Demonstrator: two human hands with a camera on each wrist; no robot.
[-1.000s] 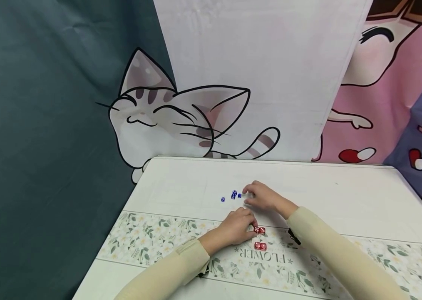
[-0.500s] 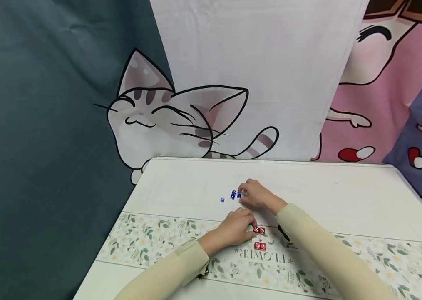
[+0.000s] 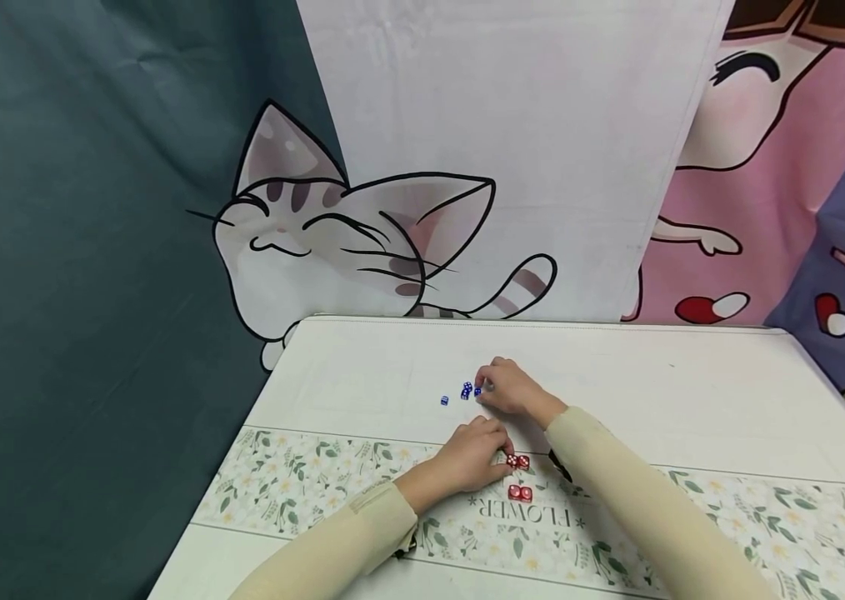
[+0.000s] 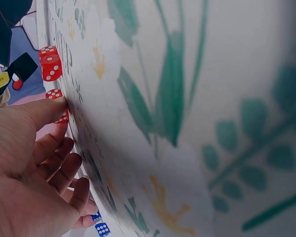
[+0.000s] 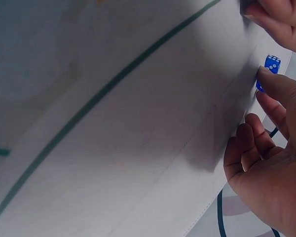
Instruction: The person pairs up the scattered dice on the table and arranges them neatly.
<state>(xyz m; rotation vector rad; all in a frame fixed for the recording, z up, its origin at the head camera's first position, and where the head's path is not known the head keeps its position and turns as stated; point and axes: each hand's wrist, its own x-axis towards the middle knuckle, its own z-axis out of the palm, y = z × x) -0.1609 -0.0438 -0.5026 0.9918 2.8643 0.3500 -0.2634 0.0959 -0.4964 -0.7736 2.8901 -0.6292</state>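
Note:
My left hand (image 3: 477,454) rests on the patterned band of the table, thumb and index finger pinching a red die (image 3: 512,461). Touching that die on its right is another red die (image 3: 523,462). A second red pair (image 3: 521,493) lies just nearer to me. Farther back, my right hand (image 3: 510,387) has its thumb and index finger at the sides of a blue die (image 3: 478,392), partly hidden by the fingertips. Left of it two blue dice (image 3: 466,390) sit close together, and a lone blue die (image 3: 444,401) stands farther left. In the right wrist view, blue (image 5: 259,86) shows between thumb and index finger.
A white table (image 3: 362,367) bears a floral band (image 3: 302,467) with the printed word FLOWER. Behind its far edge hangs a cloth with a cartoon cat (image 3: 332,233). A dark green curtain (image 3: 77,300) is at the left.
My right hand has moved left onto the nearest blue die, its thumb and index finger closing at its sides. The left hand stays at the red die.

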